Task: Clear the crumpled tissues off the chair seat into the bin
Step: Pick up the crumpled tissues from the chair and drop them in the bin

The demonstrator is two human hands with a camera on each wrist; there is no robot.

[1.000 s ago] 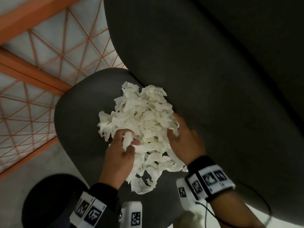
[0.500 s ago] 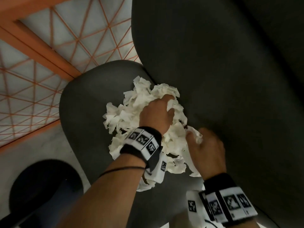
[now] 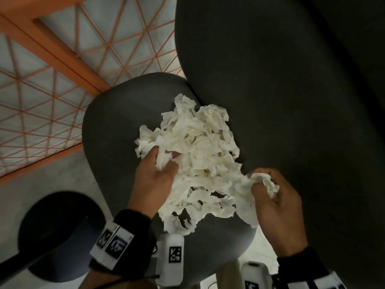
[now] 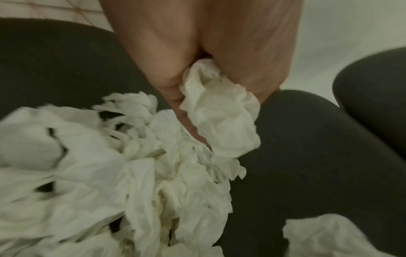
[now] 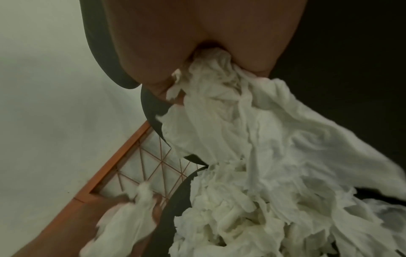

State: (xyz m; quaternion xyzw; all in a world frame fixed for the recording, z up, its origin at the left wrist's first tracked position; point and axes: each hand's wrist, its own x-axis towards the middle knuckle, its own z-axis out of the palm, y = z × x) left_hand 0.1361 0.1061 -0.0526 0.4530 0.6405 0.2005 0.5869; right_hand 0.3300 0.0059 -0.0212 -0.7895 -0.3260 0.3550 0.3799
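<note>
Both hands are in the pile now: the crumpled tissues (image 3: 198,161) lie heaped on the chair seat (image 3: 112,130), pushed up against the dark backrest (image 3: 281,101), and the heap runs lengthways from the far edge by the backrest down toward the person. The left hand (image 3: 155,178) sits on the pile's left flank, fingers and thumb curled round a wad of tissue, and the left wrist view confirms a bunch squeezed into the palm with the rest spilling away below. The right hand (image 3: 275,197) is at the near right corner, fingers closed on its own clump (image 3: 263,183), with a long tail of tissue trailing from the grip back into the heap. So the mass lies between the two hands and mostly ahead of them. Now the relation that matters: the bin (image 3: 56,232), that dark round opening, looks to be low on the person's left, down beside the seat and well apart from the right hand. The left hand is plainly the nearer one, so I'd judge its load has the short trip, while the right must cross over the seat. Loose trailing pieces could drop on the way.
</note>
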